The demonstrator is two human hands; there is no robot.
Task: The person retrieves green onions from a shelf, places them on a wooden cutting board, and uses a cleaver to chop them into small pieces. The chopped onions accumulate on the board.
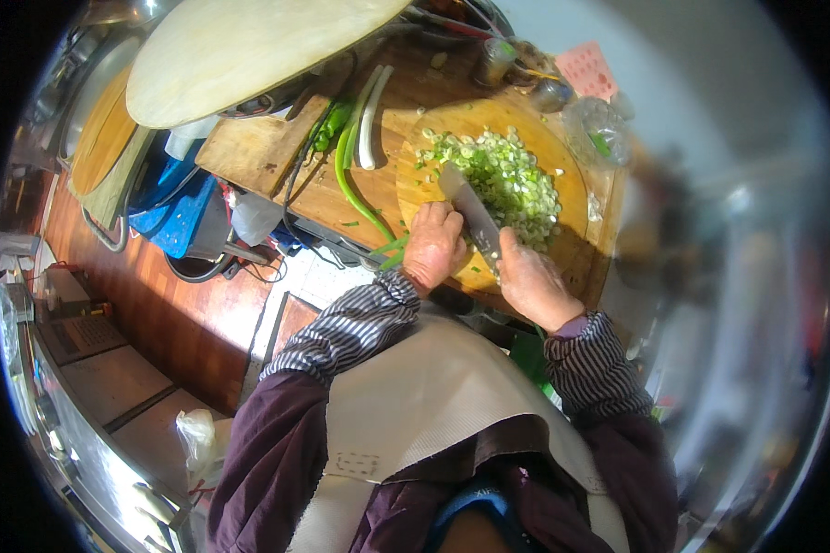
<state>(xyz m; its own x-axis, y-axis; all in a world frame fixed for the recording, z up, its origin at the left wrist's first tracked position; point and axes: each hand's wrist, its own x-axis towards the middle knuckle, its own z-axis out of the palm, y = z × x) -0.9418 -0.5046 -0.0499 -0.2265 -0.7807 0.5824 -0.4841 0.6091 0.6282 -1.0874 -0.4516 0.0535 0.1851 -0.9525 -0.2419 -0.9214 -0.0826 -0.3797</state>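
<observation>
My right hand (534, 282) is closed on the handle of a cleaver (472, 213), whose broad blade slants over a round wooden cutting board (574, 186). At the board's near left edge, my left hand (434, 242) has its fingers curled on green onion stalks (391, 254); its fingertips are beside the blade. Most of what it holds is hidden under the fingers. A wide heap of chopped green onion (508, 173) covers the middle of the board, behind and right of the blade. Whole white onion stems (366, 131) lie left of the board, beside long green leaves (351, 186).
A large round pale lid or board (256, 55) rises at the upper left. Green peppers (332, 126) and a black cable (296, 173) lie on the table. Behind the board stand small jars (496, 59) and a clear plastic container (597, 133). Blue plastic (180, 221) hangs below the table's left side.
</observation>
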